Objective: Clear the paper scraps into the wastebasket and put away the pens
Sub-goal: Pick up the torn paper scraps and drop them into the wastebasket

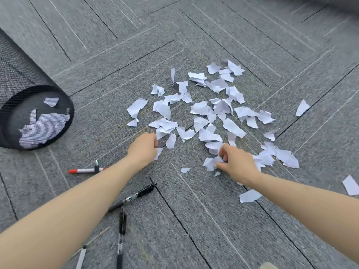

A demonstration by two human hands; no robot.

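Several torn white paper scraps [213,111] lie scattered over the grey carpet. My left hand [143,148] is at the near left edge of the pile, fingers curled round a scrap [158,153]. My right hand [236,162] pinches a scrap [210,163] at the pile's near edge. A black mesh wastebasket [29,90] stands at the left, with scraps showing through its mesh. A red-capped white pen [85,170] lies under my left forearm. Two black pens [136,197] [121,235] and a white pen [81,258] lie nearer me.
Grey carpet tiles [194,220] cover the floor. Loose scraps lie apart from the pile at the right [302,107], at the far right edge [350,185] and under my right forearm [249,196].
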